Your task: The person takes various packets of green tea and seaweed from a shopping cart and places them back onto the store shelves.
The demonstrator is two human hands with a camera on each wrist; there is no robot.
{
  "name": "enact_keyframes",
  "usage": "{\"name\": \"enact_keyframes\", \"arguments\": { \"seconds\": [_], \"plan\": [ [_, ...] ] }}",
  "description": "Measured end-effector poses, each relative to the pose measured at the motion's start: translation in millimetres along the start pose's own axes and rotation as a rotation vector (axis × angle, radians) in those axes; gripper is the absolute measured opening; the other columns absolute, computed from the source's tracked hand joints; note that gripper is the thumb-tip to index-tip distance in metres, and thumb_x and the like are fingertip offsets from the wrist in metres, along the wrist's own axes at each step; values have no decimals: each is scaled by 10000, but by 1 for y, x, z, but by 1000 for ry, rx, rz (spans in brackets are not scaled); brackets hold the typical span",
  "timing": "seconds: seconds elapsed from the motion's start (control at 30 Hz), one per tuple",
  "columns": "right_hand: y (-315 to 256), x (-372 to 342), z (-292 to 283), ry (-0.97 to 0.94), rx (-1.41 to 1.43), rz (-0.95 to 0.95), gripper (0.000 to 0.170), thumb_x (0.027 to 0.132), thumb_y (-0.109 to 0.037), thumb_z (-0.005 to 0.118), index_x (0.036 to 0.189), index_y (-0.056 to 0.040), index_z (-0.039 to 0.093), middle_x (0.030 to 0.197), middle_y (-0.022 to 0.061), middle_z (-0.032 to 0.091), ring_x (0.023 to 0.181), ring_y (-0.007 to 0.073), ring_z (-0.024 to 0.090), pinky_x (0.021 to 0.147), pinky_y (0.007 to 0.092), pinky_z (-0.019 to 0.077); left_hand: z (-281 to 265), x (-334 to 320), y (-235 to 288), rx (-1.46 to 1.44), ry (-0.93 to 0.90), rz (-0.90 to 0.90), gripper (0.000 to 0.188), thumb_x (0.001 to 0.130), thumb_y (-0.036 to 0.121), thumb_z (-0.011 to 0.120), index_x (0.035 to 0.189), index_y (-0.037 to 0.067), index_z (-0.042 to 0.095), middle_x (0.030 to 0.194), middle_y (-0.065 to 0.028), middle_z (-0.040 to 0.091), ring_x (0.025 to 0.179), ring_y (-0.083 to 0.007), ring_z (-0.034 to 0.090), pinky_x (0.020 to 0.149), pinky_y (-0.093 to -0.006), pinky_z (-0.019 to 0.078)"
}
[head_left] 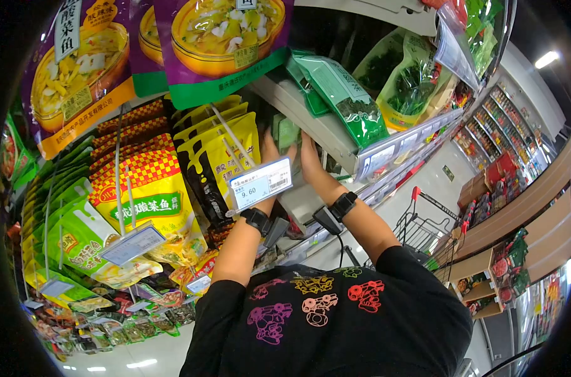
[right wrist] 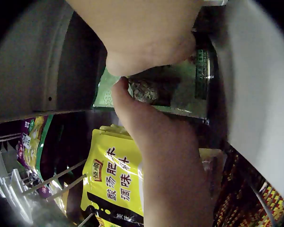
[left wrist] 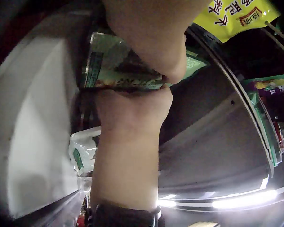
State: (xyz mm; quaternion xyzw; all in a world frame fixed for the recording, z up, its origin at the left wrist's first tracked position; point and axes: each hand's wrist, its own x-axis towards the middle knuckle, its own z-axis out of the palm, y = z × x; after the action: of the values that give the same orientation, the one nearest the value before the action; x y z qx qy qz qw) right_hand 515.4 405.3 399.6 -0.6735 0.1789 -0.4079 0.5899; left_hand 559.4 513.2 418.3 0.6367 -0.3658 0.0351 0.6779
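Note:
Both hands hold a green packet (head_left: 288,134) between them, deep in the gap under a grey shelf. My left hand (head_left: 273,149) grips its left side and my right hand (head_left: 309,157) grips its right. In the right wrist view, the packet (right wrist: 180,87) has dark print along one edge and a window with dry, flaky contents. The left thumb (right wrist: 122,90) lies on the packet's face there, close to the right hand (right wrist: 151,42). Most of the fingers are hidden behind the packet or the hands. A price tag (head_left: 260,182) partly covers the left hand in the head view.
Yellow seasoning pouches (head_left: 238,138) hang on a hook just left of the hands. Large purple pouches (head_left: 226,44) hang above them. Green bags (head_left: 345,94) lie on the shelf up to the right. A shopping cart (head_left: 423,226) stands in the aisle at right.

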Motion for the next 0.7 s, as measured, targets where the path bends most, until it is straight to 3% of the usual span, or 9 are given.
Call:
{"name": "enact_keyframes", "arguments": {
  "seconds": [0.03,0.23,0.33,0.43,0.57,0.63,0.7],
  "plan": [
    [0,0,0,-66,71,71,656,868,-479,358,1335,-44,205,1364,93,231,1239,211,221,1010,300,154,2,-2,2,34,37,21,641,767,217,564,1251,-57,245,1195,-280,389,1092,-375,415,927,-383,318],
    [-19,-22,11,52,250,169,649,866,-479,365,1329,-48,216,1350,87,246,1217,208,248,998,293,184,0,-5,3,30,-5,-14,661,755,204,580,1244,-79,236,1208,-263,373,1126,-352,376,965,-370,276],
    [-18,-30,8,92,348,109,606,874,-445,381,1305,-36,258,1325,73,277,1195,193,272,985,279,206,-1,-14,7,69,69,92,682,745,182,589,1255,-73,216,1246,-256,329,1155,-347,338,984,-362,244],
    [6,-24,1,163,369,88,558,883,-403,397,1280,-25,295,1301,64,303,1173,175,295,972,270,231,-1,-22,20,16,88,65,710,735,148,594,1276,-64,186,1284,-248,276,1190,-342,286,1001,-361,206],
    [-67,-57,13,127,305,140,512,891,-378,396,1257,-28,326,1274,57,338,1148,168,325,953,270,269,8,-26,10,85,128,151,716,737,112,581,1292,-57,162,1306,-241,245,1209,-346,251,1010,-373,180],
    [-75,-59,13,108,315,156,494,894,-369,394,1251,-35,334,1262,55,353,1133,169,342,942,274,286,11,-27,8,89,133,196,714,743,104,569,1298,-53,149,1319,-239,225,1220,-348,229,1015,-383,162],
    [-45,-50,8,105,426,119,410,907,-303,384,1210,-28,400,1184,43,429,1066,140,388,903,263,314,13,-30,8,114,137,205,714,750,101,556,1304,-48,132,1332,-237,198,1232,-350,205,1019,-388,148]
  ]
}}
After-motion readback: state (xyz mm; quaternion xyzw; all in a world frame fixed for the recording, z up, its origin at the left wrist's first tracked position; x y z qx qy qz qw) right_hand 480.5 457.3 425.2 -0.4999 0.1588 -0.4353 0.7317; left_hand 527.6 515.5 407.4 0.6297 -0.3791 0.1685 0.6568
